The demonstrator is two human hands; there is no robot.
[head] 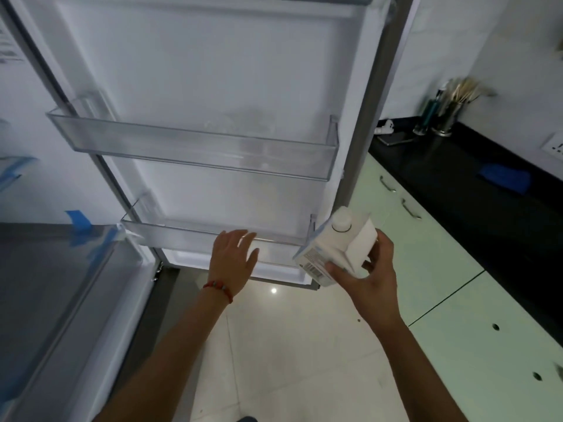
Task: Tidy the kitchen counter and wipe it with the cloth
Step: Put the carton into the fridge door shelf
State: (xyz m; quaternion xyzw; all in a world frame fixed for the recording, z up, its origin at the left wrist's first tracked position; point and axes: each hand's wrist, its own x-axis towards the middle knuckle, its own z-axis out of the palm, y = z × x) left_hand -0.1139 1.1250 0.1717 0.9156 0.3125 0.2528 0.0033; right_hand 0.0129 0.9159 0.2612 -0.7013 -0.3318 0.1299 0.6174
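My right hand [370, 277] grips a white carton [336, 248] with a round white cap, tilted, just right of the open fridge door [198, 86]. My left hand [233, 258] is open, fingers spread, in front of the door's lower clear shelf [170, 231]. The upper door shelf [195, 149] holds nothing that I can make out. A blue cloth [504, 176] lies on the black counter [441, 159] at the right.
At the counter's far end stand a metal holder with utensils [449, 112], a dark bottle [426, 115] and a flat dark object [396, 138]. Pale green cabinet fronts [457, 269] run below the counter. The steel lower fridge door [54, 284] with blue tape is at the left.
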